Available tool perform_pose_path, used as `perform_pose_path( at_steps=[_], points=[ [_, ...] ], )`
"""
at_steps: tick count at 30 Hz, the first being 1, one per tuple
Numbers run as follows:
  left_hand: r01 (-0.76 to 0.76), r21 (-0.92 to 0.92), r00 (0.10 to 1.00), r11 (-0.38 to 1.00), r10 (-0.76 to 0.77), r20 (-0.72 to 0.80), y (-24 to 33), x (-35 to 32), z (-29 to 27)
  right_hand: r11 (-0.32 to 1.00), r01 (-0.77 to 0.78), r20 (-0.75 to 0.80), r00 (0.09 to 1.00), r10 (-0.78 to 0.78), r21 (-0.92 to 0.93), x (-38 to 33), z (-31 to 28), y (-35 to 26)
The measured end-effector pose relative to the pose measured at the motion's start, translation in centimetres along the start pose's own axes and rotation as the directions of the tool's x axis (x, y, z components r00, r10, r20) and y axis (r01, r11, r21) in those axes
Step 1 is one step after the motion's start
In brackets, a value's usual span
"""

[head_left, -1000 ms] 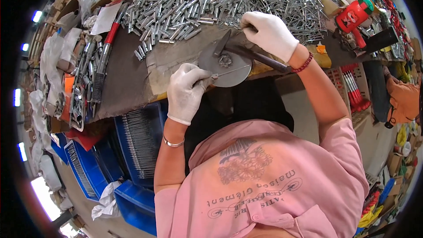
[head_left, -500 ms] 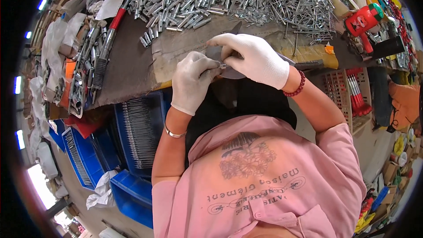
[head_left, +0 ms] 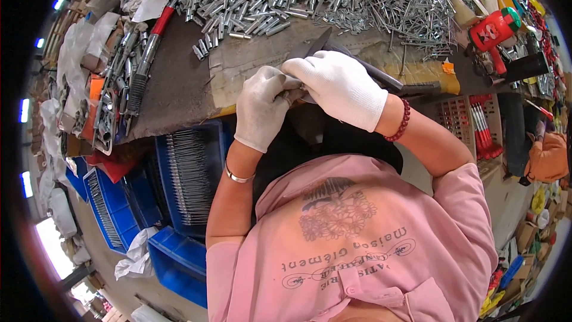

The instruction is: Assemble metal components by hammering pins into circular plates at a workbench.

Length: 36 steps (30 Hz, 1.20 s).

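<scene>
Both my hands wear white knit gloves and meet at the front edge of the bench. My left hand (head_left: 261,107) is closed, its thumb and fingers pinched on a small metal piece (head_left: 291,93) that barely shows. My right hand (head_left: 342,86) curls over the same spot from the right, fingers bent and fingertips mostly hidden; what they grip cannot be made out. Just beyond the hands, a dark pointed metal blade-like part (head_left: 319,43) and a dark rod (head_left: 381,76) rest on the worn cardboard (head_left: 244,62).
Short metal tubes (head_left: 256,6) and thin pins (head_left: 387,3) are heaped behind. To the left lies a red-handled spring tool (head_left: 158,30). A red bottle (head_left: 491,31) stands at right. Below are a blue bin of rods (head_left: 187,179) and a plastic crate (head_left: 459,122).
My right hand has come lower, its raised index finger folding down over the left fingertips. The small metal piece is now more hidden; the dark rod beside the right hand shows more.
</scene>
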<state>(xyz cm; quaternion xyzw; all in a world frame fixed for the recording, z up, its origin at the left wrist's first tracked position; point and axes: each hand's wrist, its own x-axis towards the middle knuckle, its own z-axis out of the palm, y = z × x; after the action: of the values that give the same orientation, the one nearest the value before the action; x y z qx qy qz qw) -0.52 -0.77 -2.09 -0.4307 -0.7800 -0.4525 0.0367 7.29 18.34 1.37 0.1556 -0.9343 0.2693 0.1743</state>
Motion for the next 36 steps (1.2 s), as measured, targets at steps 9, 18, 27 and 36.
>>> perform_pose_path(
  at_steps=[9, 18, 27, 36],
  points=[
    [0.123, -0.059, 0.992, 0.991, -0.120, 0.049, -0.4, -0.1, -0.1, 0.965, -0.056, -0.148, 0.989, 0.019, -0.256, -1.8, -2.2, 1.3],
    [0.155, -0.156, 0.988, 0.975, -0.152, 0.033, 0.0, 0.0, -0.1, 0.920, -0.343, -0.162, 0.935, 0.315, -0.190, -6.0, -4.2, 1.7],
    [0.229, -0.144, 0.973, 0.963, -0.221, 0.068, 0.7, 0.1, -0.2, 0.944, -0.170, -0.011, 0.985, 0.174, -0.284, -6.3, -6.2, -2.5],
    [0.188, -0.172, 0.982, 0.967, -0.184, 0.040, 0.3, 0.0, 0.2, 0.985, -0.112, -0.334, 0.940, 0.062, -0.132, -6.9, -5.5, -3.0]
  ],
)
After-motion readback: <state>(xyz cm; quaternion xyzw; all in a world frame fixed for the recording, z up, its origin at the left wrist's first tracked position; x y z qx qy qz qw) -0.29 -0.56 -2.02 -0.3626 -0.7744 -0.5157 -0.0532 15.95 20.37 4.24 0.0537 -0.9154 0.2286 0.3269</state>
